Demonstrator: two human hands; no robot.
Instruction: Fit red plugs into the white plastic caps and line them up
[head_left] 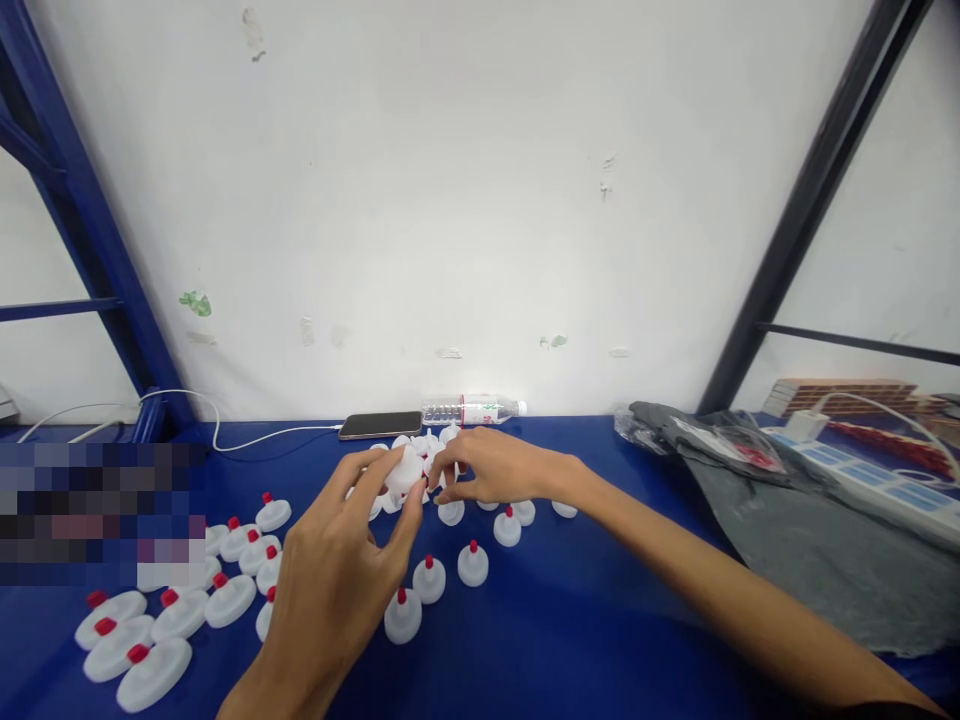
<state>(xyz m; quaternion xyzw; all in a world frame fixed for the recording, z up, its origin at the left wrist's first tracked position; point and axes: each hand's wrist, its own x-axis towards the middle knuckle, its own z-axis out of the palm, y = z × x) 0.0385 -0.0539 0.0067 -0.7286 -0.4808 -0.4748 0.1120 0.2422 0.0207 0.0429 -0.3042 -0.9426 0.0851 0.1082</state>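
Note:
My left hand (341,560) is raised over the blue table (600,620), its fingertips pinched on a white plastic cap (406,468). My right hand (499,468) reaches in from the right, its fingers down among a small heap of white caps (427,443) by the phone; whether it grips one I cannot tell. Several white caps with red tips (472,563) stand loose in front of my hands. More red-tipped caps (154,625) lie in rows at the lower left.
A phone (379,425) on a white cable (225,430) and a lying water bottle (472,410) sit at the wall. Grey cloth (825,550), a plastic bag and a power strip (862,475) fill the right side. Blue frame posts stand left.

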